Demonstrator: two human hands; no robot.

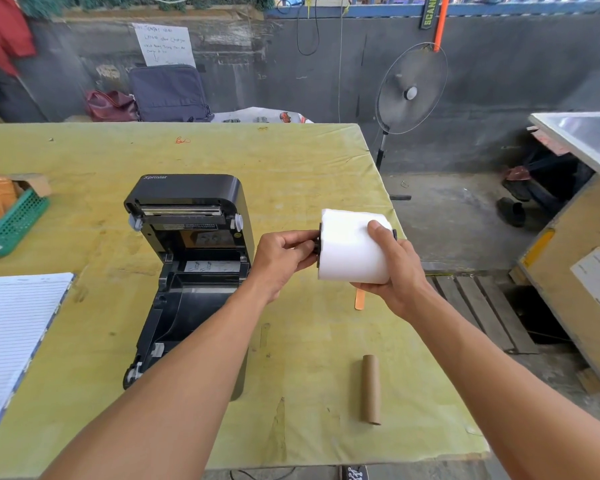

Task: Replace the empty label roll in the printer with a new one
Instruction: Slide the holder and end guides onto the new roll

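Note:
A black label printer (pixel 187 271) stands on the yellow-green table (pixel 291 161) with its lid swung open; the roll bay inside looks empty. To its right, above the table, my right hand (pixel 395 271) wraps around a full white label roll (pixel 350 251) held on its side. My left hand (pixel 281 258) pinches the black spindle end (pixel 317 244) sticking out of the roll's left face. A bare brown cardboard core (pixel 371 389) lies on the table near the front right edge.
A lined notepad (pixel 11 337) lies at the left front. A green basket (pixel 11 223) and an orange box sit at the left edge. A small orange strip (pixel 360 299) lies under the roll. A fan (pixel 411 91) and wooden crates stand beyond the table's right edge.

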